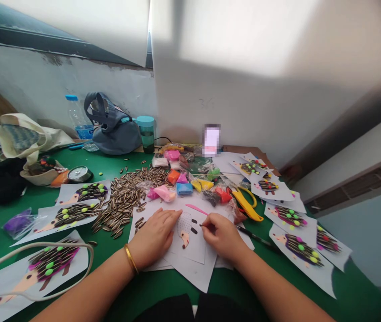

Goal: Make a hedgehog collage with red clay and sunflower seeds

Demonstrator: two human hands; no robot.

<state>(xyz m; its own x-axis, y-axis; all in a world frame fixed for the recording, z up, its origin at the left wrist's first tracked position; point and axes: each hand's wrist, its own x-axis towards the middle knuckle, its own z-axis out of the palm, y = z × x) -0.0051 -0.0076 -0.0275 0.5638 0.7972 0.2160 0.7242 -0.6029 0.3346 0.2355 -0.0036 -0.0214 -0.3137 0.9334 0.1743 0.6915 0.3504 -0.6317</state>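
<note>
My left hand (pixel 157 235) lies flat with fingers stretched out, pressing on a sheet of white paper (pixel 195 252). On that sheet is a hedgehog picture (pixel 184 223) with a dotted body, a peach face and two dark oval feet. My right hand (pixel 222 235) rests at the sheet's right side, thumb and fingers pinched together. A small dark tip shows at its fingertips beside the feet; I cannot make out what it belongs to. A pink clay tool (pixel 197 209) lies just above the picture. Sunflower seeds (pixel 123 197) are heaped left of the papers.
Finished-looking hedgehog cards (pixel 293 219) overlap at the right; more cards (pixel 76 214) lie left beside a white cable (pixel 91 257). Coloured clay packets (pixel 184 188), a yellow cutter (pixel 247 205) and a phone (pixel 211 141) stand behind. A black pen (pixel 257 237) lies right of my hand.
</note>
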